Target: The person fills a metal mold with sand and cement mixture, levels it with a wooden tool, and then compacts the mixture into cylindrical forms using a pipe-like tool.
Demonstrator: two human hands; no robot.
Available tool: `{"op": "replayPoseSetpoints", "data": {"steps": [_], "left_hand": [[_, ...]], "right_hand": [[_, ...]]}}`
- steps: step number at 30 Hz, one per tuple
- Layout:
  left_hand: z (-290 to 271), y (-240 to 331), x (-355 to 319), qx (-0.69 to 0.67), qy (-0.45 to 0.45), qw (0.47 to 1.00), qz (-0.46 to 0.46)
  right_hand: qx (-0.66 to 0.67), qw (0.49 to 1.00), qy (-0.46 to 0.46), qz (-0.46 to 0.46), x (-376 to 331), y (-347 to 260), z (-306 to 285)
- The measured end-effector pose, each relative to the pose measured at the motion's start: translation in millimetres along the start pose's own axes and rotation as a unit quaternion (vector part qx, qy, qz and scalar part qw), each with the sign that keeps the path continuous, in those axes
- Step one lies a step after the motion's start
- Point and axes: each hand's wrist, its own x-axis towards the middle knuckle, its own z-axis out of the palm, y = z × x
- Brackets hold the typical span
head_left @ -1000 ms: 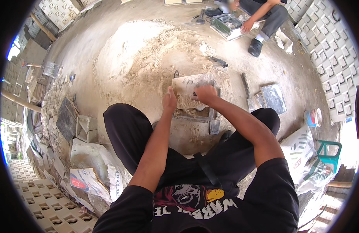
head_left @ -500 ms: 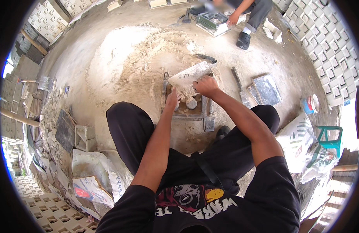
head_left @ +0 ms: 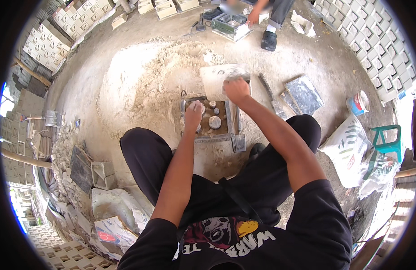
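Your right hand (head_left: 237,90) has its grip closed on the near edge of the flat grey slab (head_left: 223,78), which sits tilted at the far side of the square metal mould (head_left: 211,120) on the ground. Your left hand (head_left: 193,116) rests on the left part of the mould, fingers curled around a round core piece (head_left: 198,107); how firmly it holds, I cannot tell. Inside the mould other round cores (head_left: 215,122) stand upright.

To do this step well, keep the slab level while you carry it and press the mould steady with the left hand, so that the cores do not tip.

For room: the sand heap (head_left: 145,85) at the left is soft and open. At the right, a long tool (head_left: 270,96) and dark square plates (head_left: 301,93) lie near, so keep the slab away from them. Your knees close the near side. Another person's shoe (head_left: 268,40) is far in front, well apart.
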Motion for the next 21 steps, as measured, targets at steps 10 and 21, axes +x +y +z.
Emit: {"op": "replayPoseSetpoints", "data": {"steps": [10,21], "left_hand": [[-36.9,45.8,29.3,0.085,0.085,0.991,-0.063],[-78.2,-12.9,46.4,0.245,0.035,0.967,0.064]], "right_hand": [[0.424,0.818,-0.117,0.371,34.9,45.1,-9.5],[0.755,0.518,-0.048,0.399,89.4,-30.6,13.7]]}}
